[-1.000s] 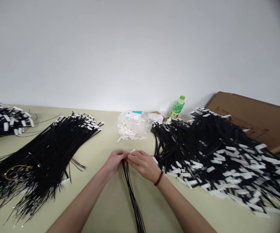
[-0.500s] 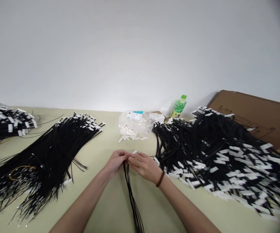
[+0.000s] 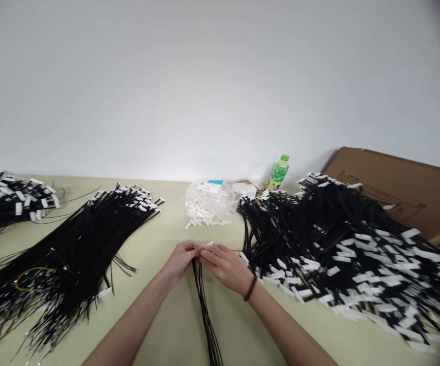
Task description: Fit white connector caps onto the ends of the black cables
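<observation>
Both hands meet over the middle of the table. My left hand is closed in a pinch at the top of a thin bunch of black wires, which runs down toward the near edge. My right hand, with a dark band at its wrist, has its fingers closed around a small white connector beside the left fingertips. Only the connector's tip shows; the fingers hide where it meets the wires.
Beyond my hands, a clear plastic bag lies by loose white connectors. Black wire bundles spread on the left, and a large pile of tagged wires on the right. A green bottle and a cardboard sheet stand behind.
The view has shifted slightly, so the table things sit a little lower in the picture. My hands stay together at the wire ends, with only slight finger movement.
</observation>
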Available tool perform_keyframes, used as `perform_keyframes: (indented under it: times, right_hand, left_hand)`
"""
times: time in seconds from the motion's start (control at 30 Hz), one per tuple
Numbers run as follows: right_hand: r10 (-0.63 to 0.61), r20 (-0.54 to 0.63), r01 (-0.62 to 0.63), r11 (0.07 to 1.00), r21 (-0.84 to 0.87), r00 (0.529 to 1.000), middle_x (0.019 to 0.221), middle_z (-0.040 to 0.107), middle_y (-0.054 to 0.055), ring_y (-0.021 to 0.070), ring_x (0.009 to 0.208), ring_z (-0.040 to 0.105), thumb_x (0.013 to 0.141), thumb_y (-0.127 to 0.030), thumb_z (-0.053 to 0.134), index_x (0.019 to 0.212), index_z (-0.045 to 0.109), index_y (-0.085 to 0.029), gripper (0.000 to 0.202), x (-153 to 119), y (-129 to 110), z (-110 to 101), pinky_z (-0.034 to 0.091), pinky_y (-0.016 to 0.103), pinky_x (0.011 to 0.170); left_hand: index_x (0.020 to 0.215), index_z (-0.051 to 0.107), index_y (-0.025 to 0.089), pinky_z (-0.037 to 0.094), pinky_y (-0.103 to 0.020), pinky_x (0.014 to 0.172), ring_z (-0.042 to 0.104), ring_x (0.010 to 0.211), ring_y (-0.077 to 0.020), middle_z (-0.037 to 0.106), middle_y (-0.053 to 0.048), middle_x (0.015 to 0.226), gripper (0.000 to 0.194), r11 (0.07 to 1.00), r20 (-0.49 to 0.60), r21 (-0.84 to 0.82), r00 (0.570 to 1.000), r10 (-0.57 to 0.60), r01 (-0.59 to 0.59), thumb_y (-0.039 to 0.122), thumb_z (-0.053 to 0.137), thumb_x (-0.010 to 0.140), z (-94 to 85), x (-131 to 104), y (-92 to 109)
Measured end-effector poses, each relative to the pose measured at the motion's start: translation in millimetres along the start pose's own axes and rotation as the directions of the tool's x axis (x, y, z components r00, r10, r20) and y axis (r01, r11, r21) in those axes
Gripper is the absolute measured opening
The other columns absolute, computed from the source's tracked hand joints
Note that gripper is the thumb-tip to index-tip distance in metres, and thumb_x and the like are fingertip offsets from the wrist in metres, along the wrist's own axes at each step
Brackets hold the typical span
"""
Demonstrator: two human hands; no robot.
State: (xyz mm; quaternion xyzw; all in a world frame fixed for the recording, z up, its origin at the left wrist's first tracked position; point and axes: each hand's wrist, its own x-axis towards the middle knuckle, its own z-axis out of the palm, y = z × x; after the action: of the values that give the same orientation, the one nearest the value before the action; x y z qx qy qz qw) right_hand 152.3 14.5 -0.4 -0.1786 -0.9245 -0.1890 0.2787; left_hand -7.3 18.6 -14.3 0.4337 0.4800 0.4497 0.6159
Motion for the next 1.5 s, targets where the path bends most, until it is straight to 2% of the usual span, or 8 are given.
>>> perform_keyframes:
  times: [0.9, 1.1, 1.17, 1.23, 1.33, 1.4, 1.43, 1.5]
  right_hand:
    - [0.041, -0.022, -0.042, 0.999, -0.023, 0.999, 0.083, 0.059, 0.005, 0.0169, 0.082, 0.054, 0.090, -0.012, 0.044, 0.087, 0.057, -0.012, 0.013, -0.7, 0.1, 4.3, 0.049, 0.029, 0.073]
    - [0.233, -0.121, -0.203, 0.954, 0.219, 0.965, 0.083, 0.062, 0.006, 0.0167, 0.082, 0.056, 0.088, -0.011, 0.045, 0.090, 0.058, -0.015, 0.014, -3.2, -2.6, 6.7, 0.050, 0.030, 0.074]
    - [0.361, -0.171, -0.273, 0.879, 0.392, 0.917, 0.089, 0.063, 0.007, 0.0162, 0.085, 0.057, 0.088, -0.012, 0.043, 0.094, 0.059, -0.016, 0.017, -2.2, -6.1, 5.1, 0.051, 0.030, 0.075]
    - [0.535, -0.192, -0.344, 0.738, 0.581, 0.823, 0.093, 0.064, 0.007, 0.0158, 0.088, 0.058, 0.088, -0.015, 0.044, 0.096, 0.059, -0.018, 0.018, 0.7, -9.9, 1.6, 0.051, 0.031, 0.078]
    - [0.796, -0.082, -0.372, 0.369, 0.852, 0.600, 0.092, 0.064, 0.007, 0.0161, 0.087, 0.061, 0.088, -0.024, 0.047, 0.092, 0.060, -0.018, 0.015, 6.7, -11.2, -6.7, 0.052, 0.033, 0.079]
    - [0.894, 0.016, -0.266, 0.115, 0.957, 0.447, 0.084, 0.063, 0.005, 0.0156, 0.082, 0.061, 0.087, -0.030, 0.049, 0.085, 0.058, -0.017, 0.016, 8.7, -5.8, -13.8, 0.053, 0.034, 0.078]
    - [0.925, 0.044, -0.190, 0.031, 0.981, 0.377, 0.078, 0.061, 0.003, 0.0147, 0.078, 0.061, 0.086, -0.032, 0.051, 0.081, 0.056, -0.017, 0.017, 8.2, -1.0, -17.5, 0.053, 0.035, 0.077]
    - [0.973, 0.045, -0.073, -0.029, 0.997, 0.228, 0.068, 0.054, -0.002, 0.0113, 0.066, 0.057, 0.083, -0.036, 0.055, 0.078, 0.053, -0.017, 0.020, 3.7, 11.8, -24.8, 0.054, 0.032, 0.070]
  left_hand:
    - [0.063, 0.067, 0.012, 0.036, -0.024, 0.060, 0.050, 0.059, -0.0119, 0.062, -0.003, 0.060, 0.025, 0.990, 0.021, -0.125, 0.998, -0.066, 0.068, 0.032, 0.077, 0.053, 2.8, -4.9, 9.5]
    - [0.068, 0.068, 0.011, 0.039, -0.024, 0.060, 0.052, 0.059, -0.0118, 0.062, -0.003, 0.062, 0.024, 0.977, 0.045, -0.207, 0.998, -0.038, 0.046, 0.030, 0.076, 0.057, 2.4, -2.0, 6.5]
    - [0.069, 0.067, 0.011, 0.041, -0.024, 0.061, 0.053, 0.059, -0.0115, 0.063, -0.004, 0.063, 0.021, 0.966, 0.037, -0.259, 0.999, -0.021, 0.030, 0.028, 0.075, 0.060, 2.0, -0.9, 6.2]
    - [0.067, 0.065, 0.011, 0.044, -0.024, 0.062, 0.054, 0.058, -0.0114, 0.062, -0.004, 0.062, 0.016, 0.949, 0.001, -0.315, 1.000, -0.028, 0.027, 0.024, 0.073, 0.063, 1.5, 0.3, 6.5]
    - [0.065, 0.062, 0.011, 0.048, -0.026, 0.063, 0.056, 0.058, -0.0120, 0.060, -0.004, 0.061, 0.009, 0.924, -0.086, -0.382, 0.994, -0.073, 0.035, 0.016, 0.068, 0.069, 0.4, 2.0, 6.8]
    - [0.064, 0.061, 0.011, 0.050, -0.026, 0.063, 0.056, 0.058, -0.0115, 0.060, -0.004, 0.061, 0.008, 0.914, -0.128, -0.404, 0.987, -0.093, 0.033, 0.013, 0.064, 0.072, -0.3, 2.7, 6.3]
    - [0.065, 0.061, 0.011, 0.050, -0.026, 0.063, 0.056, 0.058, -0.0112, 0.060, -0.003, 0.061, 0.009, 0.913, -0.138, -0.407, 0.986, -0.095, 0.031, 0.013, 0.063, 0.073, -0.6, 2.9, 5.8]
    - [0.065, 0.061, 0.010, 0.050, -0.024, 0.061, 0.056, 0.057, -0.0106, 0.059, -0.003, 0.062, 0.009, 0.914, -0.139, -0.404, 0.987, -0.082, 0.019, 0.013, 0.061, 0.075, -1.2, 3.1, 4.7]
